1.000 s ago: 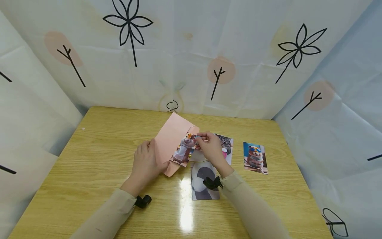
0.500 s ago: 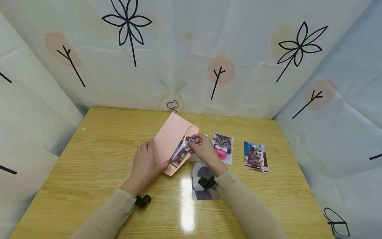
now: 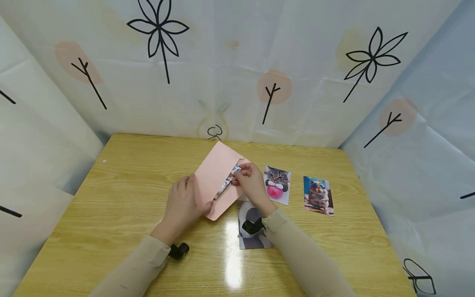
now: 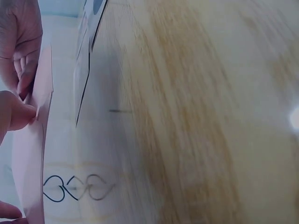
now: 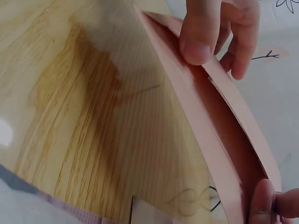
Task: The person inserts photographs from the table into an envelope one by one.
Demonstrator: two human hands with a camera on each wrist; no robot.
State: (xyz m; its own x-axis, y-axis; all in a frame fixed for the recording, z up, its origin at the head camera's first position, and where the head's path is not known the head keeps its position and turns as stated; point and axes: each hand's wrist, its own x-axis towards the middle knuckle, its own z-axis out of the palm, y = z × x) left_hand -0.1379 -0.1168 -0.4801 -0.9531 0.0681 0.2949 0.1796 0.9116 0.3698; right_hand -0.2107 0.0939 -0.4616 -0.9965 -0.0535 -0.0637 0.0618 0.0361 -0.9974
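Observation:
A pink envelope is held tilted above the table, its long mouth facing right. My left hand grips its lower left side, thumb at the mouth's near end. With thumb and fingers my right hand pinches the edge of a photo card, most of which is inside the envelope. Only a narrow colourful strip of the card shows in the head view. The right wrist view looks along the pink opening of the envelope. Fingers of both hands hold the envelope in the left wrist view.
A cat photo card lies right of the envelope on the wooden table. Farther right is a hamster photo card. A grey-and-white picture card lies partly under the right wrist. A patterned cloth backdrop stands behind the table.
The photo card, earlier mostly visible in front of the envelope, has slid into it to a thin strip. My right hand has moved left with it, uncovering the cat photo card.

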